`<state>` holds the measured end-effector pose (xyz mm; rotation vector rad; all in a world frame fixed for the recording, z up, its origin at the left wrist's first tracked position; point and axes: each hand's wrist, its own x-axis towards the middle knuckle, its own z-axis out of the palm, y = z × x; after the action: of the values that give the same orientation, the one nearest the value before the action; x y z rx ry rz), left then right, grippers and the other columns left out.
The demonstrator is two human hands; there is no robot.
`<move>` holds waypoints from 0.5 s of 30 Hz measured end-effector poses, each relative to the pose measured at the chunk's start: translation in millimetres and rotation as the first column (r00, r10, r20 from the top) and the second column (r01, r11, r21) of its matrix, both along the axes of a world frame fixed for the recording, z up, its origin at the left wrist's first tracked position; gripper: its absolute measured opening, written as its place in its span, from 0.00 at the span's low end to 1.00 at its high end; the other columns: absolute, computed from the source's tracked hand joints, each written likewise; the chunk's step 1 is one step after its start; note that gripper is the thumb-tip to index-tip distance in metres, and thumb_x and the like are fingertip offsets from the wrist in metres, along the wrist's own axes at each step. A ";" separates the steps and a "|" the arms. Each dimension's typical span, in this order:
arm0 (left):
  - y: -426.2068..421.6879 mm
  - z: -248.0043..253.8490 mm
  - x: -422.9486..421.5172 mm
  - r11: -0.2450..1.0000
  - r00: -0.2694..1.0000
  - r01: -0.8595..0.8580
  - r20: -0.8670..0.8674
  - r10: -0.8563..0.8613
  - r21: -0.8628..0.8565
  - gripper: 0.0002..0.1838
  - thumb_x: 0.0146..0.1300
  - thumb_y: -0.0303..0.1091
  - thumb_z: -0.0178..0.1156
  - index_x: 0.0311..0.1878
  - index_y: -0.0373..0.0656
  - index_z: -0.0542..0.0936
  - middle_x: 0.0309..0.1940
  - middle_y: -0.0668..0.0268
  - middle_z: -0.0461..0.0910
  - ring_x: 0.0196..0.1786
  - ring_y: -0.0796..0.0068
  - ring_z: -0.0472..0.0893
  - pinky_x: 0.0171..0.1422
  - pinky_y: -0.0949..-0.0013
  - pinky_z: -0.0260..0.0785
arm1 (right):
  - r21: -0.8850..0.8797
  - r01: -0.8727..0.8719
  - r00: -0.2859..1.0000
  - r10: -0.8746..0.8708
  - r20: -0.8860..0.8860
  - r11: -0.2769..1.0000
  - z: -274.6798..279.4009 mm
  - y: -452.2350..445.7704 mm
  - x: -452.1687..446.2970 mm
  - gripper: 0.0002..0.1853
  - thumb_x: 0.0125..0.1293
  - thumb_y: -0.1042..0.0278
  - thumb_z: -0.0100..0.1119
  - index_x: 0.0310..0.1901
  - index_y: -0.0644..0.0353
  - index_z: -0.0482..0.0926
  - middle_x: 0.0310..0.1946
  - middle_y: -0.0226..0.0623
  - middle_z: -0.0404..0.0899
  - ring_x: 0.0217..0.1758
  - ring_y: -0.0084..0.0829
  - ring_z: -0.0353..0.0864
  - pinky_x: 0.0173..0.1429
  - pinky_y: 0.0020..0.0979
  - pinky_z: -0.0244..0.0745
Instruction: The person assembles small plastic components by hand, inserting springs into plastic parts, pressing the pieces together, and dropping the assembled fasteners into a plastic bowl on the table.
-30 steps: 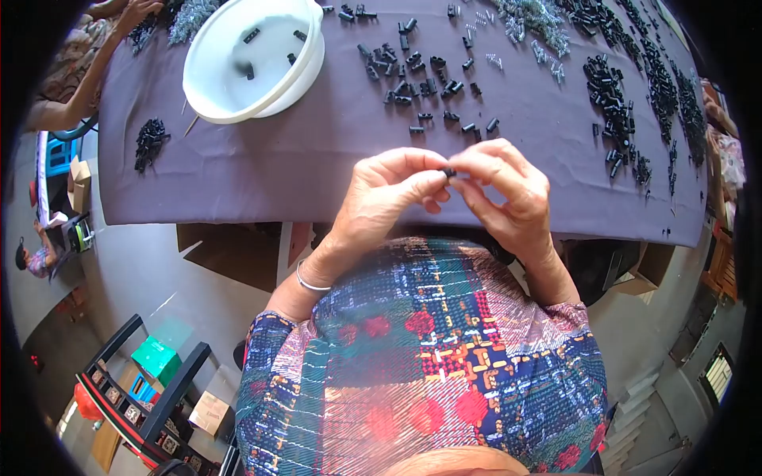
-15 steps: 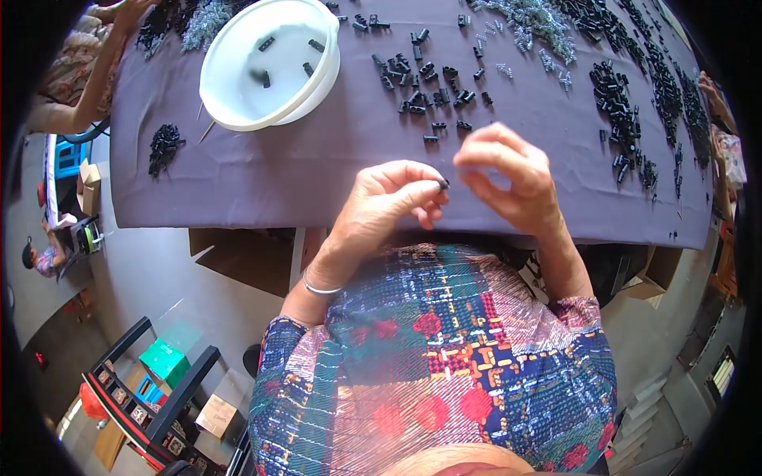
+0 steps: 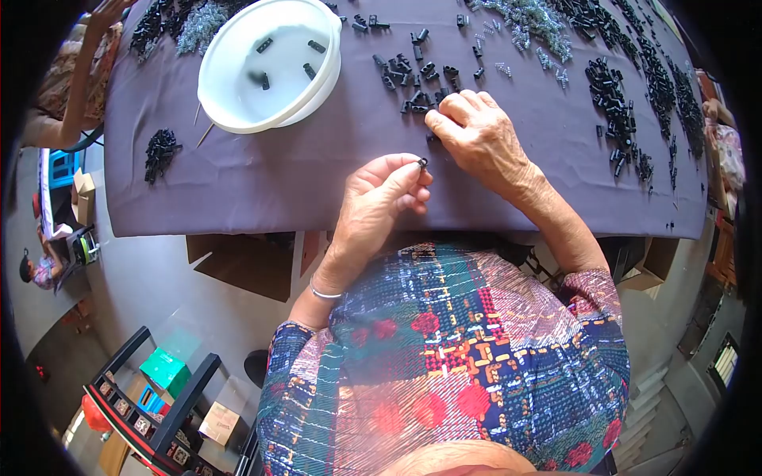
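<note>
My left hand (image 3: 373,198) is closed in a pinch above the table's near edge. Between its thumb and forefinger sits a small black plastic part (image 3: 423,163), mostly covered by the fingers. My right hand (image 3: 482,141) is at the near side of a loose cluster of short black cylindrical plastic parts (image 3: 403,78). Its fingers are bent down and drawn together; whatever is at their tips is hidden behind the hand. Up and to the left, a white plastic tub (image 3: 266,125) holds several black cylindrical parts.
Small metal springs (image 3: 524,28) lie in a heap at the back. Long piles of black parts (image 3: 611,99) cover the right side of the purple tablecloth (image 3: 294,178). A small black pile (image 3: 161,153) and a thin stick (image 3: 205,134) are left. Another person's arm (image 3: 73,103) shows far left.
My right hand has moved forward, away from my left hand, to the cluster of black parts, and its fingers have bent down. My left hand has shifted slightly left, still pinching its part.
</note>
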<state>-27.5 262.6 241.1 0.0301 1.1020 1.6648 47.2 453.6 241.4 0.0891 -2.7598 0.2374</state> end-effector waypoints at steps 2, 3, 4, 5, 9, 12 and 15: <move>0.9 -0.7 -0.1 1.000 1.000 -0.003 0.001 0.003 0.005 0.10 0.71 0.33 0.59 0.49 0.37 0.79 0.38 0.63 0.83 0.33 0.79 0.81 0.38 0.75 0.76 | -0.325 0.048 0.995 -0.073 -0.063 0.945 4.0 -0.3 2.1 0.11 0.55 0.81 0.62 0.41 0.61 0.82 0.33 0.36 0.78 0.35 0.31 0.80 0.41 0.30 0.75; 2.2 0.4 -0.3 1.000 1.000 -0.012 -0.004 0.012 0.002 0.10 0.71 0.33 0.59 0.49 0.37 0.80 0.37 0.63 0.83 0.33 0.79 0.81 0.38 0.75 0.77 | -0.478 0.058 0.990 -0.111 -0.085 0.876 6.4 -0.3 3.7 0.11 0.55 0.84 0.63 0.40 0.62 0.82 0.33 0.37 0.79 0.34 0.30 0.81 0.39 0.28 0.76; 3.8 2.6 0.2 1.000 1.000 -0.019 -0.006 0.019 -0.003 0.10 0.70 0.32 0.60 0.49 0.37 0.80 0.37 0.63 0.83 0.33 0.79 0.81 0.38 0.75 0.77 | -0.592 0.079 0.994 -0.106 -0.011 0.802 15.4 3.4 7.3 0.10 0.58 0.87 0.63 0.41 0.65 0.82 0.35 0.37 0.83 0.35 0.24 0.83 0.38 0.23 0.78; 5.0 4.8 1.5 1.000 1.000 -0.022 -0.006 0.022 -0.010 0.10 0.70 0.32 0.60 0.49 0.37 0.80 0.37 0.63 0.83 0.33 0.79 0.81 0.38 0.75 0.77 | -0.766 0.104 0.991 -0.135 0.022 0.634 16.0 0.4 12.1 0.09 0.59 0.85 0.63 0.41 0.65 0.82 0.35 0.35 0.83 0.35 0.23 0.83 0.40 0.23 0.79; 14.1 10.0 4.8 0.999 0.995 0.014 -0.098 -0.011 0.029 0.11 0.70 0.33 0.60 0.49 0.35 0.80 0.37 0.62 0.83 0.36 0.78 0.82 0.40 0.74 0.77 | -0.979 0.179 0.976 -0.142 0.164 0.100 21.5 -7.6 34.0 0.08 0.63 0.81 0.63 0.44 0.66 0.82 0.38 0.31 0.84 0.40 0.19 0.81 0.46 0.21 0.79; 20.1 11.4 9.4 0.999 0.992 0.037 -0.122 -0.033 0.036 0.11 0.70 0.32 0.60 0.48 0.35 0.80 0.36 0.63 0.83 0.35 0.79 0.81 0.39 0.74 0.77 | -0.990 0.139 0.972 -0.189 0.140 -0.015 25.5 -17.7 46.6 0.08 0.63 0.83 0.63 0.44 0.69 0.81 0.39 0.35 0.84 0.42 0.23 0.83 0.49 0.23 0.81; 25.1 11.7 13.7 0.998 0.991 0.044 -0.130 -0.038 0.049 0.10 0.69 0.31 0.61 0.47 0.35 0.80 0.36 0.63 0.83 0.34 0.79 0.81 0.39 0.74 0.77 | -0.993 0.072 0.974 -0.223 0.049 0.095 30.8 -22.1 55.6 0.08 0.63 0.84 0.63 0.44 0.69 0.81 0.40 0.36 0.84 0.43 0.24 0.84 0.49 0.23 0.81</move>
<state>-13.8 287.7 252.8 0.1947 1.1467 1.6728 102.8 431.5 272.2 -0.5313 -1.8213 1.9163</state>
